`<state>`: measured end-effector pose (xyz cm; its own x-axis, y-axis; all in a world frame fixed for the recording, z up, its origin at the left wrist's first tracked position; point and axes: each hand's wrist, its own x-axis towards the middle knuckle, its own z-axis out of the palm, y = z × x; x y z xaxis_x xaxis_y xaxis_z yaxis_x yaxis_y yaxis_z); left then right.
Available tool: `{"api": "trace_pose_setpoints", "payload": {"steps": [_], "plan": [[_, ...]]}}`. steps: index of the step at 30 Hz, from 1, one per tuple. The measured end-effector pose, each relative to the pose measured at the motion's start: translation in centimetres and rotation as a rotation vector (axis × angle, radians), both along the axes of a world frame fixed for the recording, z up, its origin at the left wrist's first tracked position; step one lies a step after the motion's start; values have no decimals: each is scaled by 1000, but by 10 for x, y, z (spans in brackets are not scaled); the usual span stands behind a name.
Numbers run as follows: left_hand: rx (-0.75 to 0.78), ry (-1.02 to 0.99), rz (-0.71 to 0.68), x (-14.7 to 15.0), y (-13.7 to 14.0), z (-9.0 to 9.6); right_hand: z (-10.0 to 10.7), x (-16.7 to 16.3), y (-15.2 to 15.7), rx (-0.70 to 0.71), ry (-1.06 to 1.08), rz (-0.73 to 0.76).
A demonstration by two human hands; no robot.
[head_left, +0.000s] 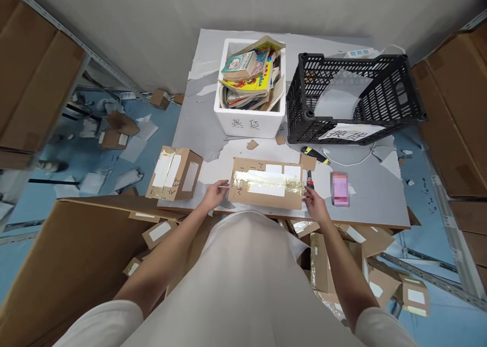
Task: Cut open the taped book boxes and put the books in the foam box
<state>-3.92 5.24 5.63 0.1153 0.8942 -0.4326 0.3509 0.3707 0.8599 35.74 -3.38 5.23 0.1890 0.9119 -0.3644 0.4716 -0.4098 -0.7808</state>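
Note:
A long taped cardboard box [266, 197] with white labels and handwriting lies flat near the table's front edge. At its left end, my left hand [216, 195] has its fingers closed against the edge. My right hand [315, 204] grips the opposite end, fingers curled. Just above the right fingers, a black and red tool [310, 181] sticks up; whether those fingers touch it I cannot tell. A yellow and black box cutter [315, 154] lies farther back. To the left of my left hand stands a smaller taped cardboard box [175, 173].
Behind the box are a white foam bin [249, 125] of books [247, 78] and a black plastic crate [342, 129]. A pixelated pink phone-shaped item [340, 188] lies right on the table [375, 195]. Cardboard boxes [323, 263] crowd below; shelving flanks both sides.

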Motion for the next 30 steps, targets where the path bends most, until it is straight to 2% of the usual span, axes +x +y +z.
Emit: {"api": "trace_pose_setpoints", "payload": {"steps": [4, 7, 12, 15, 18, 21, 24, 27, 30], "plan": [[-21, -128, -178, -2, -21, -13, -17, -14, -22, 75, -112, 214], [-15, -162, -188, 6, -25, -14, -19, -31, -21, 117, -96, 230], [78, -78, -131, 9, -7, 11, 6, -32, 0, 144, -66, 201], [158, 77, -129, 13, 12, 26, 26, -28, 20, 131, -236, 216], [161, 266, -105, 24, 29, 26, 33, -33, 40, 30, -380, 216], [138, 349, -79, 35, 39, 16, 29, -40, 54, -39, -404, 201], [136, 351, -57, 37, 42, 7, 21, -40, 57, -25, -352, 150], [98, 245, -40, 27, 36, -1, 9, -29, 47, -3, -196, 75], [78, 142, -43, 10, 15, -9, -9, -14, 21, 35, -21, 4]]}}
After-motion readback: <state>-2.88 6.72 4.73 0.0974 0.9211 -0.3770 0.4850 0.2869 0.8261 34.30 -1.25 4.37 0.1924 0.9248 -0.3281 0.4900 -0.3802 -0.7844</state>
